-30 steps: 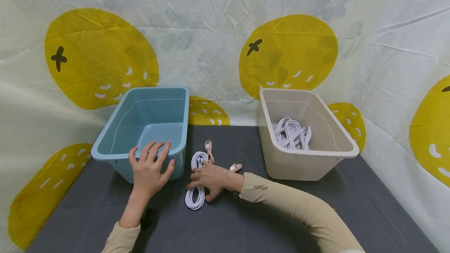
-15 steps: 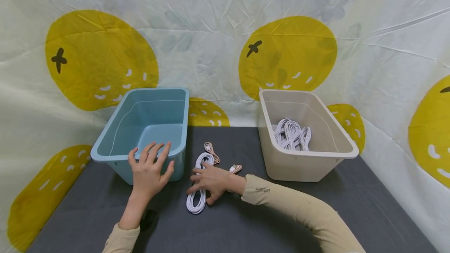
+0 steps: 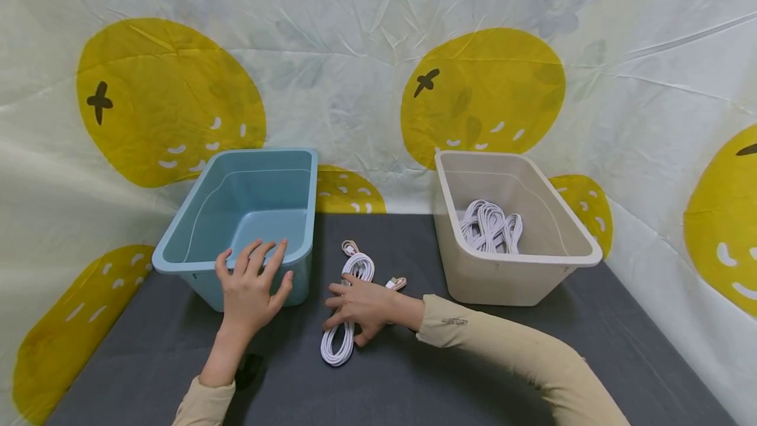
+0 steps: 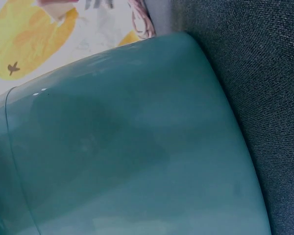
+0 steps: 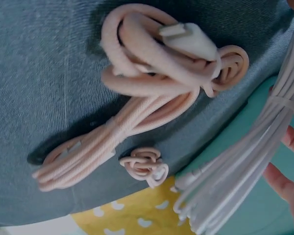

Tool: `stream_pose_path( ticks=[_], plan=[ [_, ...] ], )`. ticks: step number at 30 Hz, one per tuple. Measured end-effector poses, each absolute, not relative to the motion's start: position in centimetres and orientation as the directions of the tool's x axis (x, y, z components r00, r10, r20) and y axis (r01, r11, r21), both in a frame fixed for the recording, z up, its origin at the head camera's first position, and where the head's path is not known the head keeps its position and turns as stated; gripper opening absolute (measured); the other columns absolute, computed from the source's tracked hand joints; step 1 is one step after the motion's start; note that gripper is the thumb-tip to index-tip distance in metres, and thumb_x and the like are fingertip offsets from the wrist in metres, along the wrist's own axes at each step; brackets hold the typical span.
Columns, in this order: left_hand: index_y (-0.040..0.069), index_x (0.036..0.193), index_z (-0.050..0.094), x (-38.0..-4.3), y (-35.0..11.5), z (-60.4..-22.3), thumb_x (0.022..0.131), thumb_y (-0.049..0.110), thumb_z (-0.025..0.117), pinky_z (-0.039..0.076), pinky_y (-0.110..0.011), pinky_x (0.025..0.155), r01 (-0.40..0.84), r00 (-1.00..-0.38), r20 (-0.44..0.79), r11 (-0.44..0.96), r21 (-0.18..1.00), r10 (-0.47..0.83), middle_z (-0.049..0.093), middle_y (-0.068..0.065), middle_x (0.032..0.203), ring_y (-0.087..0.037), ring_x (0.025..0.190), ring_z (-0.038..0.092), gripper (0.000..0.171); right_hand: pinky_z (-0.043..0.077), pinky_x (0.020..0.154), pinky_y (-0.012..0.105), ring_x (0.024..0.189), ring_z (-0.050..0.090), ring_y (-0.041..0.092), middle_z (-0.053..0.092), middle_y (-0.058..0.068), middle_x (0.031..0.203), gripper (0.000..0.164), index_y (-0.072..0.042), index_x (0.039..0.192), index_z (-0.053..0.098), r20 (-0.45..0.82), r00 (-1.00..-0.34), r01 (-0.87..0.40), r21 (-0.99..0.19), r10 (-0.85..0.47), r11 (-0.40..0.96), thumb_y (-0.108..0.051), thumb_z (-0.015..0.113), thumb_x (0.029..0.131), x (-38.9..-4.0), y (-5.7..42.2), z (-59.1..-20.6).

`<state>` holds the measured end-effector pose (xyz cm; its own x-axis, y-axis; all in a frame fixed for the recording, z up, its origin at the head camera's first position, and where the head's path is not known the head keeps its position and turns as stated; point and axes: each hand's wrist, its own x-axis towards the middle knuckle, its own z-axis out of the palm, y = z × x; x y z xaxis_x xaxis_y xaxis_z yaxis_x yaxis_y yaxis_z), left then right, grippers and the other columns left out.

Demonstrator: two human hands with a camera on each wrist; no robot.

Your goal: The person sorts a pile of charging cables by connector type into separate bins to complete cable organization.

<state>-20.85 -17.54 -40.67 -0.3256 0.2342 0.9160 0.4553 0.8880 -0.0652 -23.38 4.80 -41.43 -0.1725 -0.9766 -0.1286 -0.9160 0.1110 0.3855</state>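
Note:
My right hand (image 3: 369, 307) grips a coiled white cable (image 3: 337, 350) at its middle, over the dark table between two bins. In the right wrist view, the white cable (image 5: 245, 161) is a long bundle cinched by a tie, with fingers (image 5: 279, 183) behind it. Two bundled pink cables lie near it: one pink cable (image 3: 397, 283) beside my right wrist, another pink cable (image 3: 349, 248) farther back, partly covered by the white coil. My left hand (image 3: 251, 288) is at the front rim of the blue bin (image 3: 236, 264), fingers spread and slightly bent, holding nothing.
On the right stands a beige bin (image 3: 503, 281) with several white cable bundles (image 3: 491, 225) inside. The blue bin's outer wall (image 4: 137, 132) fills most of the left wrist view. A patterned cloth (image 3: 355, 84) hangs behind the bins.
My right hand has moved slightly right and toward me with the white cable, whose far end swings right and now partly covers the rear pink cable. My left hand stays put.

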Motion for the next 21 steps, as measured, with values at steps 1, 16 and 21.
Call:
stream_pose_path(
  ticks=[1, 16, 21],
  plan=[
    [0.012, 0.117, 0.06, -20.8, -17.5, -40.7, 0.086, 0.039, 0.041, 0.022, -0.06, 0.086, 0.456, -0.326, 0.916, 0.888, -0.064, 0.233, 0.062, -0.015, 0.1, -0.035, 0.098, 0.052, 0.045, 0.037, 0.089, 0.042, 0.102, 0.044, 0.015, 0.054, -0.007, 0.111, 0.059, -0.041, 0.123, 0.048, -0.125, -0.171, -0.915, 0.389, -0.977, 0.11, -0.057, 0.058, 0.068, -23.3, 4.9, -41.3],
    [0.012, 0.115, 0.061, -21.0, -17.4, -40.5, 0.084, 0.036, 0.046, 0.023, -0.06, 0.085, 0.481, -0.29, 0.93, 0.875, -0.063, 0.227, 0.062, -0.015, 0.099, -0.034, 0.097, 0.053, 0.042, 0.038, 0.082, 0.042, 0.09, 0.042, 0.015, 0.056, -0.005, 0.101, 0.054, -0.037, 0.119, 0.054, -0.066, -0.175, -0.915, 0.38, -0.982, 0.138, -0.05, 0.06, 0.067, -23.2, 7.6, -39.0],
    [0.012, 0.115, 0.061, -21.0, -17.4, -40.5, 0.084, 0.036, 0.045, 0.023, -0.06, 0.085, 0.483, -0.291, 0.931, 0.874, -0.057, 0.221, 0.062, -0.015, 0.099, -0.034, 0.097, 0.053, 0.043, 0.038, 0.08, 0.041, 0.089, 0.042, 0.016, 0.057, -0.004, 0.099, 0.054, -0.037, 0.117, 0.055, -0.04, -0.183, -0.906, 0.396, -0.982, 0.153, -0.05, 0.061, 0.065, -23.0, 8.7, -38.0]
  ],
)
